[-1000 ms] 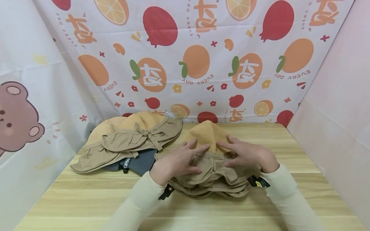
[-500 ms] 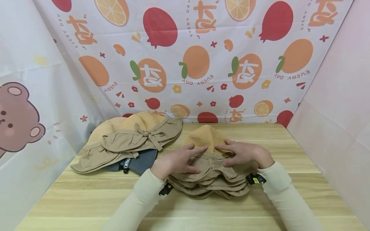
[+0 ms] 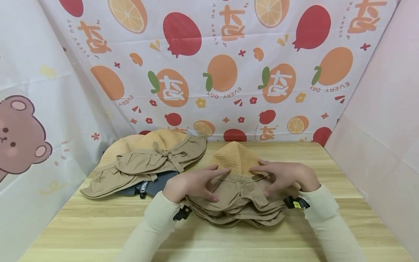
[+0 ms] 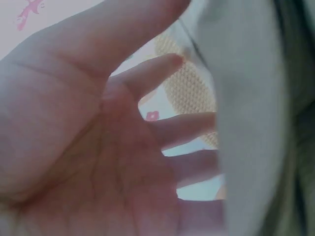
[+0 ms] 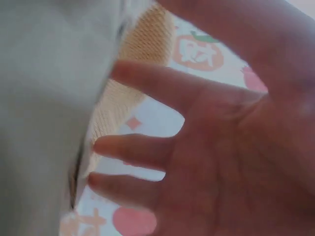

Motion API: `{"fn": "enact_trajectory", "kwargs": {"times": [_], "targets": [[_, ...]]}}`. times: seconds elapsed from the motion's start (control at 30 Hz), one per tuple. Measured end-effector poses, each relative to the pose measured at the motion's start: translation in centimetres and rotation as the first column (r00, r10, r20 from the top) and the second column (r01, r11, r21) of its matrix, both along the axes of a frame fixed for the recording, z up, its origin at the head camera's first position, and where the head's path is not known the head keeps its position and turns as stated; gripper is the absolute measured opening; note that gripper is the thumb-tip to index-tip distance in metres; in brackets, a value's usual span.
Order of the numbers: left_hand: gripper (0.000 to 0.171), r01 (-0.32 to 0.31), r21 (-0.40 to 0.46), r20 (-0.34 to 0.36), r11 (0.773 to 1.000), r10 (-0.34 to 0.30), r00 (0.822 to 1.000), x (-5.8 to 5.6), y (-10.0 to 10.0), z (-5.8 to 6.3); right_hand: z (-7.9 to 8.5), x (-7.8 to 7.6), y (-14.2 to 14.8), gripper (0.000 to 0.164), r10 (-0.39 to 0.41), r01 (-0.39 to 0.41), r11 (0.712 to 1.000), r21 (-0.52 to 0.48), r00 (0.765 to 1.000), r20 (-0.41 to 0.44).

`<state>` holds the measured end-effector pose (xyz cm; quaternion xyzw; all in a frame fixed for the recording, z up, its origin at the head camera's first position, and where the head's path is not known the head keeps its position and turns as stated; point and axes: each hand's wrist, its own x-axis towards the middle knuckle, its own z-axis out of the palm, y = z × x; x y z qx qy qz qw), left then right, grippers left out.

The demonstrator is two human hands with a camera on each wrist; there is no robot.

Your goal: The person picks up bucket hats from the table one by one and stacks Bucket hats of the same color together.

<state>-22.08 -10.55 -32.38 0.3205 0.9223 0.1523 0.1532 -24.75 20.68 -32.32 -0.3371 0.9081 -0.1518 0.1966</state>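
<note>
A stack of sun hats, each with a tan ruffled cloth brim [image 3: 240, 194], stands in the middle of the table; the topmost shows a yellow woven crown [image 3: 234, 156]. At its left side my left hand [image 3: 191, 182] has its fingers spread, index fingertip by the base of the crown and thumb over the brim. My right hand [image 3: 288, 175] mirrors it on the right, fingers apart at the crown's base. In the left wrist view the brim [image 4: 251, 123] covers some of the fingertips. The right wrist view shows fingertips right at the brim's edge [image 5: 44, 108].
More woven hats with tan brims and a bow [image 3: 163, 156] lie overlapping at the back left. A dark grey-blue piece [image 3: 162, 183] with a lettered strap pokes out beneath them. Behind the wooden table [image 3: 98, 229] hangs a fruit-print cloth [image 3: 209, 36], with pale side walls.
Both hands have drawn slightly apart, the left one leftward and the right one rightward. The topmost crown sits a little lower than one second ago. The hats at the back left stay put.
</note>
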Motion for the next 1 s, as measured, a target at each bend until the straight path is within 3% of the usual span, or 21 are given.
{"fn": "enact_trajectory", "kwargs": {"times": [0.17,0.3,0.6,1.0], "targets": [[0.088,-0.053,-0.058,-0.006,0.997,0.052,0.999,0.6,-1.1,1.0,1.1,0.9,1.1,0.094,-0.108,0.107,0.991,0.076,0.994,0.008],[0.087,-0.045,-0.090,-0.031,0.995,0.042,0.999,0.7,-1.4,1.3,1.3,1.1,1.5,0.097,-0.153,0.150,0.984,0.096,0.988,0.022],[0.088,-0.051,-0.100,-0.051,0.994,0.046,0.998,0.4,-1.2,0.6,0.6,0.5,1.9,0.102,-0.243,0.234,0.969,0.083,0.963,0.121],[0.086,-0.074,-0.094,-0.075,0.993,0.067,0.995,0.3,-1.1,0.4,-0.2,0.2,1.6,0.105,-0.277,0.264,0.957,0.122,0.955,0.103]]}}
